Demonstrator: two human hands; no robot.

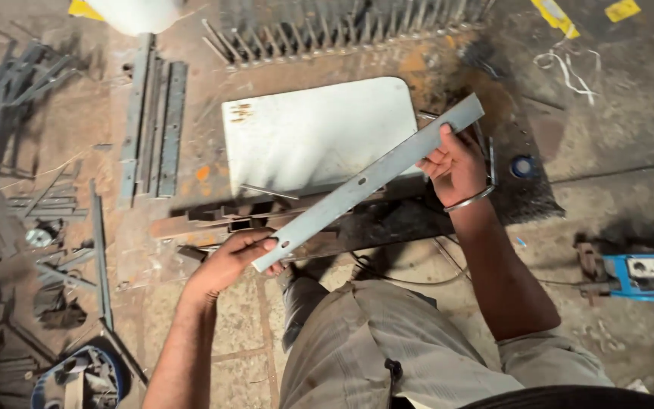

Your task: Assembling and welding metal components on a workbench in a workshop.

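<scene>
A long flat grey metal bar (365, 182) with small holes slants from lower left to upper right above the floor. My left hand (232, 257) grips its lower end. My right hand (456, 163), with a metal bangle at the wrist, grips it near the upper end. Under the bar lies a pale metal plate (304, 129) with rounded corners, resting on rusty steel sections (213, 220). My knees in beige trousers fill the bottom of the view.
Flat steel strips (153, 121) lie at the upper left, and more scrap bars (47, 204) are scattered on the left. A row of metal rods (342, 26) runs along the top. A blue power tool (645, 276) sits at right, a blue basket (77, 379) at bottom left.
</scene>
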